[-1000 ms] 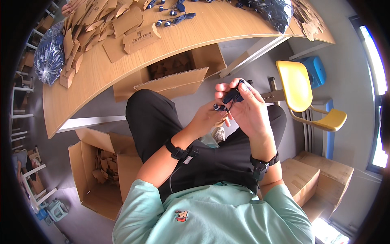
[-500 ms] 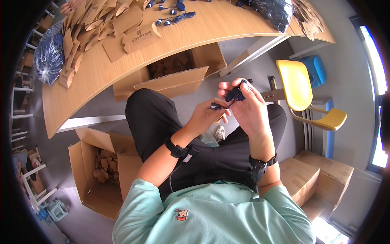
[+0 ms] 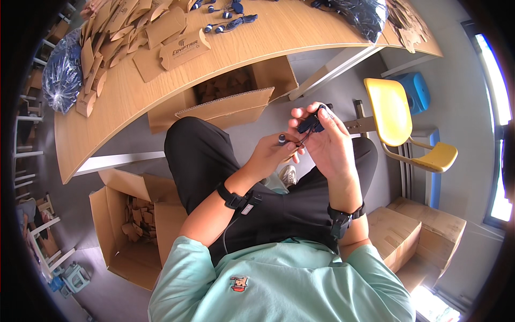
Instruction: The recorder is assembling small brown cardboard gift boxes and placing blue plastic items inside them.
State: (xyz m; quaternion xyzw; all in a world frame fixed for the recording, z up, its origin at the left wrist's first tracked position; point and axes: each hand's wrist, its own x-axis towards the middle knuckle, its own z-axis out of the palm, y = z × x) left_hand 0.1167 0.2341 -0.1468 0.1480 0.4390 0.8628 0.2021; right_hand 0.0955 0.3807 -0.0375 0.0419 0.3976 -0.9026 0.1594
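Over my lap I hold a pair of dark blue wired earphones (image 3: 310,124) between both hands. My right hand (image 3: 333,144) is closed round the bundled cable, palm turned up and thumb pressed on it. Just to the left, my left hand (image 3: 272,154) pinches the earbud end, where one earbud (image 3: 282,139) sticks up above the fingers. A short run of cable spans the two hands. More earphones (image 3: 236,23) of the same kind lie on the wooden table (image 3: 257,48) beyond.
Flat brown cardboard sleeves (image 3: 183,51) pile up at the table's left, beside a clear bag of dark blue items (image 3: 63,75). A second bag (image 3: 365,19) sits further right. Open cartons (image 3: 110,225) stand on the floor; closed boxes (image 3: 394,236) and a yellow chair (image 3: 389,112) are at right.
The earbud end in my left hand has turned slightly, so that one earbud shows instead of two. My right hand keeps its hold on the cable bundle.
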